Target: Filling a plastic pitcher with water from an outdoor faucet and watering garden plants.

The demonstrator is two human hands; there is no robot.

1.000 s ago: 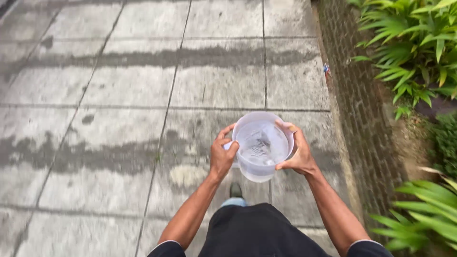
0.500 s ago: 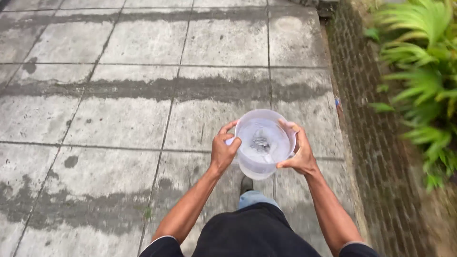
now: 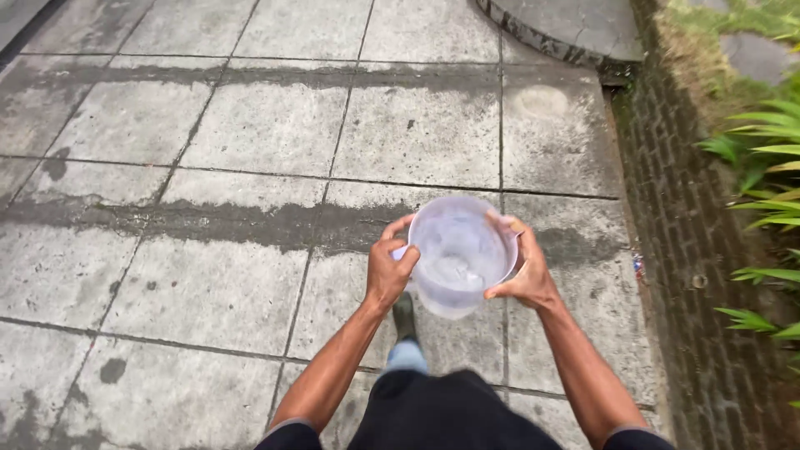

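I held a clear plastic jug (image 3: 460, 254) in front of me with both hands, out over the grey paving slabs (image 3: 250, 142). My left hand (image 3: 389, 267) was clamped on the jug's handle side, fingers curled around it and thumb pressed near the rim. My right hand (image 3: 521, 271) gripped the opposite wall, thumb hooked over the rim and fingers spread along the outside. The jug stood upright between my palms, its mouth open toward me, and I saw water inside, its surface pale and blurred. Below the jug my dark shoe (image 3: 405, 317) showed on the slabs, with my blue trouser leg (image 3: 407, 357) above it. Damp dark streaks (image 3: 208, 221) ran across the slabs to my left. On my right a low brick edging (image 3: 683, 217) lined the slabs, and green fern leaves (image 3: 767, 158) hung beyond it. A curved concrete slab (image 3: 575, 29) lay ahead by the edging
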